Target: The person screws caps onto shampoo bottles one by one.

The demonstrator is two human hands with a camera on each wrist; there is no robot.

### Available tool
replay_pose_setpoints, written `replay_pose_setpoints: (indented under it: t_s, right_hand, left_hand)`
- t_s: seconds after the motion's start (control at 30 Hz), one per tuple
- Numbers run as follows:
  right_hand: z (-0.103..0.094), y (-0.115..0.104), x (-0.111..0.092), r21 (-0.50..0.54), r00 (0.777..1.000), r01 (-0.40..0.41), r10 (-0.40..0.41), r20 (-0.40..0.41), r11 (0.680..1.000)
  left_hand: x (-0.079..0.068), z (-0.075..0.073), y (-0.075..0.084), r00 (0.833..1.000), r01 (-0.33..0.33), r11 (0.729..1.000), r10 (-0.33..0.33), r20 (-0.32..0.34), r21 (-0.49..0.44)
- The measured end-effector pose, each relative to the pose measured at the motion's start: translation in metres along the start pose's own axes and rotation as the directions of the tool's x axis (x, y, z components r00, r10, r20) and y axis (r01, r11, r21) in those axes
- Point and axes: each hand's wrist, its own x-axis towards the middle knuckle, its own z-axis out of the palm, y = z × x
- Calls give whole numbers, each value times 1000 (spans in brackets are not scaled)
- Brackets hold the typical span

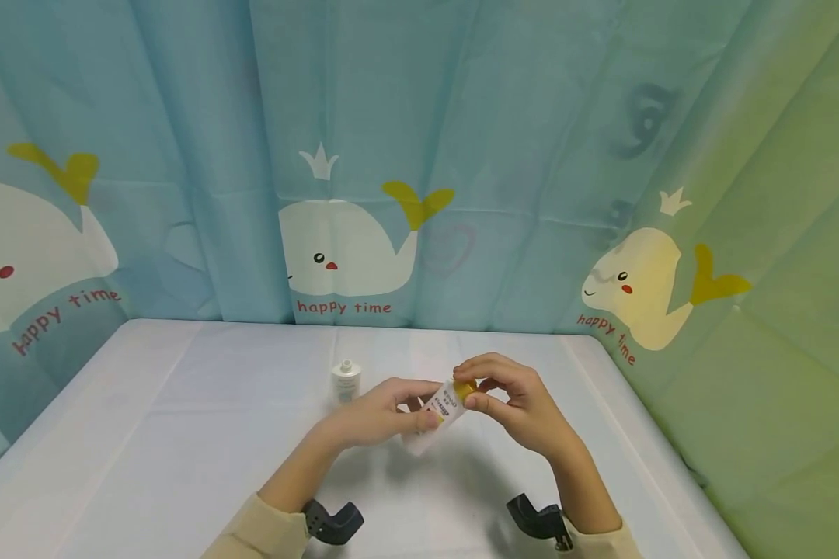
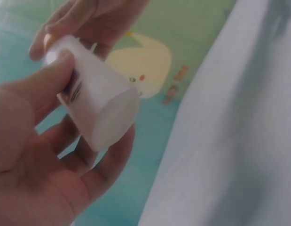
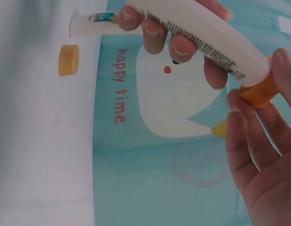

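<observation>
My left hand (image 1: pixel 370 413) grips a white plastic bottle (image 1: pixel 444 404) with printed labelling, holding it tilted above the table. Its yellow-orange screw cap (image 1: pixel 464 389) is on the upper end, pinched between the thumb and fingers of my right hand (image 1: pixel 524 405). In the left wrist view the flat base of the bottle (image 2: pixel 118 117) faces the camera. Past the left hand, a second white bottle (image 1: pixel 346 382) stands upright on the table, its narrow neck uncapped. A loose orange cap (image 3: pixel 69 60) lies near that bottle in the right wrist view; the head view does not show it.
The white-covered table (image 1: pixel 182 404) ends at a blue curtain (image 1: pixel 531 140) printed with whales, which turns green on the right. A black curved wrist mount (image 1: pixel 335 522) sits on the left wrist, another black mount (image 1: pixel 537 519) on the right.
</observation>
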Motion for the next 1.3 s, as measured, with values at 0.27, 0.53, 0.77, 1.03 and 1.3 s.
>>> replay_pose_setpoints:
  t_s: [0.27, 0.53, 0.77, 1.03, 1.3]
  right_hand:
    - [2, 1, 0, -66, 999, -11, 9, -38, 998]
    - [3, 0, 0, -141, 996, -49, 38, -82, 989]
    - [4, -22, 8, -154, 993, -71, 55, -103, 985]
    - [5, -18, 5, -140, 989, -117, 103, -109, 983]
    - [7, -11, 3, -163, 983, -152, 132, -127, 975]
  left_hand:
    - [2, 7, 2, 996, 45, 996, -39, -84, 77]
    - [3, 12, 4, 991, 15, 988, 6, -134, 153]
    - [4, 15, 6, 986, -15, 974, 52, -158, 225]
    - [4, 18, 7, 981, 15, 959, 41, -189, 282]
    - [5, 24, 11, 974, 42, 934, 41, -224, 354]
